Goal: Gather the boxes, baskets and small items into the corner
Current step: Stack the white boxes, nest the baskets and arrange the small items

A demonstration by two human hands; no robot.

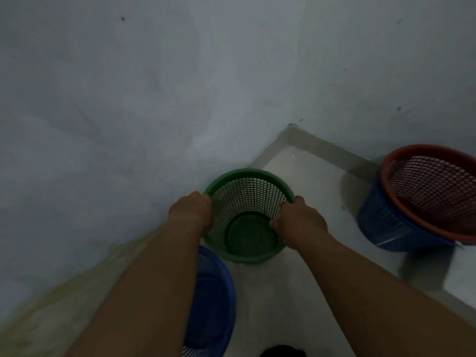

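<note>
Green and full of little holes, the round basket [247,176] sat close to the grey wall [128,99], a short way out from the corner [292,130] of the room. The left hand [192,208] gripped its rim on one side. The right hand [298,217] gripped the rim across from it, so the hands were apart with the basket between them. Whether it touched the floor [304,284] could not be told.

The step looked like tucking this basket into the corner. To do it well, the person would keep it level, hold both sides the same, and slide it along the wall until it was snug.

White floor lay open between the basket and the corner, so there was room to go. A blue basket [213,292] sat just behind, under the left arm. Off to the right, a red basket [432,191] sat tipped inside a second blue basket [381,225] by the other wall, and should not get bumped.
</note>
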